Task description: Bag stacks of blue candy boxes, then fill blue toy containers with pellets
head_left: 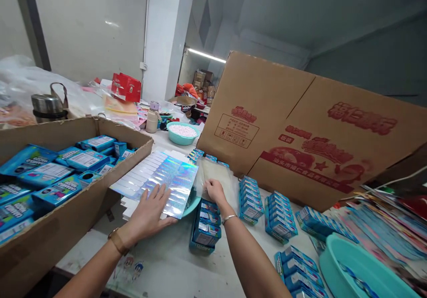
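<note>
My left hand [151,207] lies with fingers spread on a stack of shiny holographic sticker sheets [182,180], which are ruled into narrow strips. White sheets show under the stack, and it partly covers a turquoise bowl [191,204]. My right hand [215,191] is closed at the near left edge of a translucent plastic bag [218,171], which seems to have pale sheets in it. The fingertips are partly hidden. Just below the right hand stands a blue display box [203,229] holding several small blue packs.
To the left, an open carton [130,155] holds many blue packs. A large cardboard box [267,111] leans behind several rows of blue packs [280,215]. Front right is a turquoise basin [333,253]; a bowl of pale pellets [183,133] and a bottle [152,118] stand farther back.
</note>
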Demonstrator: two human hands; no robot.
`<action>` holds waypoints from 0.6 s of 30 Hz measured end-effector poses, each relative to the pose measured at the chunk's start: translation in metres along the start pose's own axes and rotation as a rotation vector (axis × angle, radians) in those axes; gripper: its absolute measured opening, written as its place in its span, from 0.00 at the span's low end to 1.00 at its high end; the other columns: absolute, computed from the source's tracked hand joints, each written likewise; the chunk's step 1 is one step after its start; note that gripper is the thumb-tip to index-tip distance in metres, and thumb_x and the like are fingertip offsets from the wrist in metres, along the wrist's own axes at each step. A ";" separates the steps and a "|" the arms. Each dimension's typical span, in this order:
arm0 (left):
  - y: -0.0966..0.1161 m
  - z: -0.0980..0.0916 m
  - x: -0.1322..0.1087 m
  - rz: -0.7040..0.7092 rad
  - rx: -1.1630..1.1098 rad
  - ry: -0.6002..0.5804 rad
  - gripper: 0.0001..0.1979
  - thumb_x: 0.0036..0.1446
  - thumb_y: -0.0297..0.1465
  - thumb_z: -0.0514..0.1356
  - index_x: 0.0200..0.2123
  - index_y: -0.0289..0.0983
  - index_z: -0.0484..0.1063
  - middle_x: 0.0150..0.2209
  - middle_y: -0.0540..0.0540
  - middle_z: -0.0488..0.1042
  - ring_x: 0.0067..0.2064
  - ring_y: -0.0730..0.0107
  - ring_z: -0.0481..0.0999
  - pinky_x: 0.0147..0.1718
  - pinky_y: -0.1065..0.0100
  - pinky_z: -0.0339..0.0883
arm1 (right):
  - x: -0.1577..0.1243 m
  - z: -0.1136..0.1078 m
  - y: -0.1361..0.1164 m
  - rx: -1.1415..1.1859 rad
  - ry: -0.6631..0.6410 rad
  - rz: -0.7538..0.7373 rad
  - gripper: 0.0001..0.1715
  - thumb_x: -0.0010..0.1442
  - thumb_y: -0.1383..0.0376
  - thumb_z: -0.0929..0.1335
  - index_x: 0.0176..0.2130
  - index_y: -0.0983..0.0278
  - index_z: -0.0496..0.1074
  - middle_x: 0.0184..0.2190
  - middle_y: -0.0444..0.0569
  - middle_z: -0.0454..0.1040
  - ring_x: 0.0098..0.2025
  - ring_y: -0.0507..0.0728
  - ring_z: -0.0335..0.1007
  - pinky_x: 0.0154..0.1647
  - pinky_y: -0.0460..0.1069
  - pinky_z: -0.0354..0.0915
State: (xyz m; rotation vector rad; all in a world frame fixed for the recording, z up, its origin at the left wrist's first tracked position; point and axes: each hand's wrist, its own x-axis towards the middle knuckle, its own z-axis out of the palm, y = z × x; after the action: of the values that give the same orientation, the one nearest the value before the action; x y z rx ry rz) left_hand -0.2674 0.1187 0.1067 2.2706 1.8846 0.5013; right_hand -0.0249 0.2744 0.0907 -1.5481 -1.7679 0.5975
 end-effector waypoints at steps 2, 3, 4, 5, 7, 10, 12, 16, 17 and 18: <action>0.001 -0.001 0.000 -0.001 0.013 -0.016 0.43 0.53 0.53 0.58 0.66 0.36 0.58 0.69 0.31 0.50 0.70 0.37 0.46 0.63 0.36 0.44 | 0.003 -0.004 0.001 0.103 0.024 -0.010 0.25 0.56 0.49 0.63 0.17 0.60 0.60 0.14 0.41 0.62 0.21 0.52 0.58 0.24 0.47 0.53; 0.000 -0.002 -0.001 -0.002 0.013 -0.023 0.44 0.53 0.54 0.58 0.66 0.35 0.57 0.69 0.31 0.49 0.70 0.37 0.46 0.63 0.36 0.43 | 0.005 -0.008 -0.001 0.153 0.051 -0.020 0.25 0.56 0.47 0.62 0.17 0.60 0.59 0.15 0.41 0.61 0.21 0.52 0.57 0.23 0.47 0.54; 0.000 -0.002 -0.001 -0.002 0.004 -0.028 0.45 0.53 0.55 0.57 0.66 0.35 0.58 0.69 0.31 0.49 0.70 0.36 0.45 0.63 0.36 0.43 | 0.005 -0.015 -0.003 0.199 0.090 -0.034 0.25 0.56 0.47 0.61 0.18 0.60 0.58 0.15 0.41 0.61 0.21 0.52 0.56 0.24 0.47 0.54; -0.001 -0.002 -0.001 -0.007 -0.017 -0.033 0.46 0.52 0.56 0.57 0.66 0.34 0.57 0.69 0.30 0.48 0.70 0.36 0.45 0.63 0.36 0.42 | 0.003 -0.025 -0.008 0.239 0.137 -0.052 0.25 0.57 0.46 0.60 0.20 0.60 0.57 0.17 0.41 0.61 0.23 0.52 0.56 0.25 0.47 0.55; -0.001 -0.005 0.000 -0.037 -0.111 -0.027 0.49 0.51 0.58 0.57 0.67 0.32 0.55 0.70 0.30 0.47 0.71 0.37 0.42 0.64 0.35 0.37 | -0.009 -0.050 -0.021 0.300 0.231 -0.089 0.24 0.59 0.46 0.59 0.22 0.60 0.57 0.19 0.41 0.60 0.25 0.52 0.56 0.27 0.47 0.56; 0.011 -0.015 0.001 -0.064 -0.441 0.056 0.52 0.51 0.58 0.57 0.69 0.32 0.48 0.71 0.32 0.45 0.72 0.43 0.41 0.66 0.40 0.36 | -0.061 -0.090 -0.047 0.314 0.267 -0.187 0.21 0.63 0.49 0.60 0.26 0.61 0.60 0.23 0.41 0.62 0.28 0.53 0.58 0.31 0.47 0.57; 0.032 -0.025 0.002 -0.055 -0.821 0.068 0.50 0.53 0.59 0.54 0.70 0.37 0.46 0.71 0.35 0.48 0.70 0.47 0.50 0.65 0.46 0.48 | -0.114 -0.106 -0.062 0.196 0.199 -0.329 0.17 0.66 0.55 0.60 0.29 0.61 0.64 0.27 0.43 0.65 0.32 0.54 0.61 0.36 0.49 0.58; 0.083 -0.028 0.007 -0.171 -1.410 -0.299 0.49 0.51 0.64 0.50 0.68 0.41 0.51 0.66 0.32 0.61 0.59 0.49 0.72 0.50 0.55 0.70 | -0.221 -0.096 -0.068 -0.235 0.064 -0.595 0.09 0.65 0.65 0.63 0.32 0.59 0.67 0.32 0.48 0.70 0.37 0.59 0.63 0.41 0.53 0.57; 0.093 -0.023 0.009 -0.217 -1.422 -0.376 0.49 0.49 0.63 0.53 0.67 0.40 0.52 0.64 0.31 0.63 0.56 0.49 0.74 0.47 0.57 0.71 | -0.242 -0.086 -0.063 -0.307 0.075 -0.639 0.07 0.63 0.67 0.64 0.32 0.59 0.67 0.32 0.48 0.71 0.37 0.59 0.62 0.42 0.54 0.57; 0.102 -0.016 0.009 -0.262 -1.391 -0.414 0.50 0.47 0.62 0.58 0.66 0.38 0.53 0.62 0.31 0.66 0.55 0.49 0.75 0.44 0.59 0.72 | -0.261 -0.075 -0.056 -0.358 0.104 -0.674 0.05 0.62 0.68 0.66 0.32 0.60 0.67 0.32 0.48 0.71 0.36 0.59 0.62 0.44 0.56 0.57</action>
State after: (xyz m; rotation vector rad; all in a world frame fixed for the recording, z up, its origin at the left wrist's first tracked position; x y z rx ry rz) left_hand -0.1773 0.1058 0.1560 1.0569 0.9800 0.8328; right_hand 0.0051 0.0014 0.1275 -1.0527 -2.2262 -0.1328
